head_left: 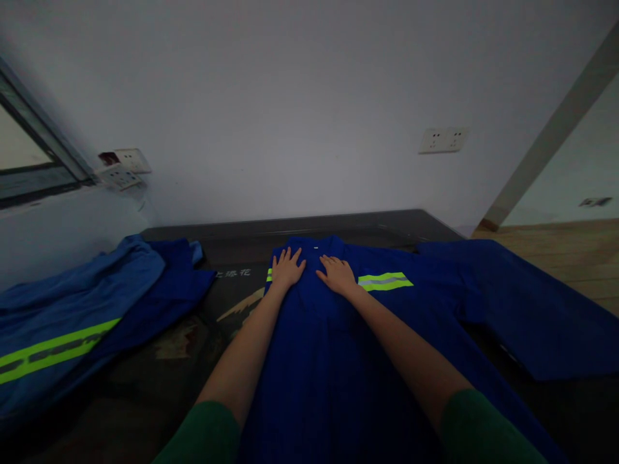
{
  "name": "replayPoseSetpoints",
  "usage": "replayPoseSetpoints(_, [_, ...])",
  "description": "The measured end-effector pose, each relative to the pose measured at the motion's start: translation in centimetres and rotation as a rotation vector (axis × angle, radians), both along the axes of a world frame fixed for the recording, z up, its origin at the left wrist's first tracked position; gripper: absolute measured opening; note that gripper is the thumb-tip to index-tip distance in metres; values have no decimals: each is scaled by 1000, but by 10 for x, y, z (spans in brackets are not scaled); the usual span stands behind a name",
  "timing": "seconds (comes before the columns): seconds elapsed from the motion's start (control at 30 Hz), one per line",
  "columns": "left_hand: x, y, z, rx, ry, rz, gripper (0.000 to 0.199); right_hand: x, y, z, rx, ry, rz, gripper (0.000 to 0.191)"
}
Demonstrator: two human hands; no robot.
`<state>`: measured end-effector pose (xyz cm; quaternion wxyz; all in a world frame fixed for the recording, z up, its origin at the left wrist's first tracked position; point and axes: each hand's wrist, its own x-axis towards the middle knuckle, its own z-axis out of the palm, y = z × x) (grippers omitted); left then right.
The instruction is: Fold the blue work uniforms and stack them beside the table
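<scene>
One blue garment [309,335], collar set toward the worktop's [242,248] far edge, is pressed by left hand [289,269] and right hand [337,274], both flat, nothing gripped; left side apparently tucked in, sleeve [435,274] toward right edge left unfolded.

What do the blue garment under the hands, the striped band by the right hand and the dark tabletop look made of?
Blue garment: matte cloth, perhaps a cotton blend, going by its soft creases.
Striped band: probably reflective tape, grey between yellow-green.
Dark tabletop: faint sheen along the far edge, perhaps lacquer or plastic.
</scene>
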<state>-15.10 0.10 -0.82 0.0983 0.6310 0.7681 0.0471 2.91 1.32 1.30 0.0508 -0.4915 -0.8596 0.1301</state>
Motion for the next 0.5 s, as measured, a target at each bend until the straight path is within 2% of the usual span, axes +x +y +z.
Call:
replayPoseSetpoints(0.13, [1,-2,4,15,-8,3,57,-5,27,7,-56,45,-20,43])
replayPoseSetpoints(0.27, [0,-3,6,25,-23,-5,56,-16,53,3,-123,103,-73,27])
replayPoseSetpoints(0.33, [-1,-3,5,31,-25,-11,56,-21,60,-2,-142,126,-77,23])
replayPoseSetpoints(0.5, [-1,-3,3,49,-22,-16,56,-25,67,-11,-152,210,-77,26])
